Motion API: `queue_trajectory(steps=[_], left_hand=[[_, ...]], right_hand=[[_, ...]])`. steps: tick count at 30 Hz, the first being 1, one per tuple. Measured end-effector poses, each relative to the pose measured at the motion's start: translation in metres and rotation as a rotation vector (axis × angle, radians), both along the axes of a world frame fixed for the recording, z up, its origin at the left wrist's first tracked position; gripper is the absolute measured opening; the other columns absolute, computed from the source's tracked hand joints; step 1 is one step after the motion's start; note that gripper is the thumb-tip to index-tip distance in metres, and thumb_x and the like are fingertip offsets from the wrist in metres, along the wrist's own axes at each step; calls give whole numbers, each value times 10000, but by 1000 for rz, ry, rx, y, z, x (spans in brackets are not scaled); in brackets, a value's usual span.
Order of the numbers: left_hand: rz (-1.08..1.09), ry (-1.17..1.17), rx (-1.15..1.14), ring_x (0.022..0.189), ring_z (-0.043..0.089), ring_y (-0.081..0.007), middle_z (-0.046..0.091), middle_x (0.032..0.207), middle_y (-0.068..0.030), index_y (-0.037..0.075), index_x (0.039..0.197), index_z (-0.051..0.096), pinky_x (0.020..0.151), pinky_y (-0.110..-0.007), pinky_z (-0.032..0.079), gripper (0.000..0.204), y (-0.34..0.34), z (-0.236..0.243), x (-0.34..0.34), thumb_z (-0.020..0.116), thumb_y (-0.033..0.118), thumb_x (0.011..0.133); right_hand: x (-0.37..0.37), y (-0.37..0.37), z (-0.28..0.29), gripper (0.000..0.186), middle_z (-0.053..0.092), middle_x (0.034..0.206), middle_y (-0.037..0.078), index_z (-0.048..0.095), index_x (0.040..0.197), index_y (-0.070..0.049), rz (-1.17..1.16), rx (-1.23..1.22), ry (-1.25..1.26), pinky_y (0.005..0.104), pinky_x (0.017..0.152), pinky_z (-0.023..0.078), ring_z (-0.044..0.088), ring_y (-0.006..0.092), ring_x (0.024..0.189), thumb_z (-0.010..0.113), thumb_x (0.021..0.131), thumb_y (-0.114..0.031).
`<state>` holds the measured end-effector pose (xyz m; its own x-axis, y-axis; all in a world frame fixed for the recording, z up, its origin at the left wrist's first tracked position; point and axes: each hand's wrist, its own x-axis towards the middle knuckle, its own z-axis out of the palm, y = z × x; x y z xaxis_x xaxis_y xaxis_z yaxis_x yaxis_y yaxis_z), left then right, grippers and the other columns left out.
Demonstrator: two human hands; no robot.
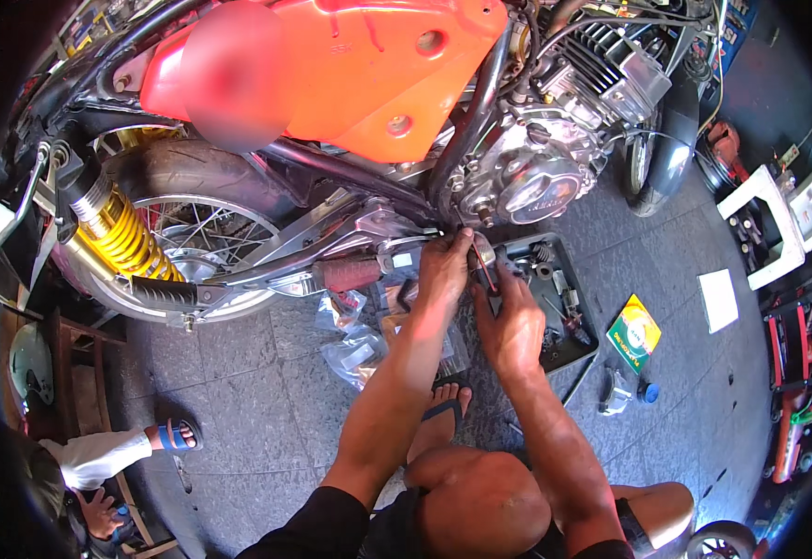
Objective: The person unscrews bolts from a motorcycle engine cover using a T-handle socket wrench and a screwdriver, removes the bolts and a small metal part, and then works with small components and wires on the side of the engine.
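My left hand (443,275) is closed on a small metal part (482,248) just below the engine casing (541,191) of the motorcycle. My right hand (510,326) is beside it, its fingers closed around a thin orange-red object (482,270) that reaches up to that part; its exact kind is unclear. A grey tray (578,337) of metal parts lies under and right of my hands. A red-gripped footpeg (348,276) is left of them. Plastic bags with small items (350,359) lie below the footpeg.
Rear wheel and yellow shock (136,242) fill the upper left. Another person's sandalled foot (173,436) and hand (98,512) are at lower left, by a wooden stool. On the floor right are a yellow-green packet (634,326), a white sheet (718,300), a blue cap (648,391) and a white frame (760,224).
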<state>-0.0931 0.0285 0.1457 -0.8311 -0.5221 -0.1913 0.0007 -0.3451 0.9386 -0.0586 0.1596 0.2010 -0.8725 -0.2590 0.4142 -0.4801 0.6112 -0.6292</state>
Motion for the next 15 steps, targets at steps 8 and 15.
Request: queue_trajectory(steps=[8,15], left_hand=[[-66,-169,-227,653,559,-142,677,739,-99,-19,895,711,635,-329,450,384,21,23,24,639,353,958],[-177,-18,163,453,393,-53,514,633,-11,10,864,644,402,-203,279,378,26,12,33,643,376,958]], right_hand=[[-9,14,-19,219,701,980,198,692,1116,-42,127,-17,-69,416,721,551,692,375,847,631,922,-123],[6,107,-101,349,688,1065,245,616,1156,43,-226,-267,-402,388,860,520,687,325,1011,661,911,-201]])
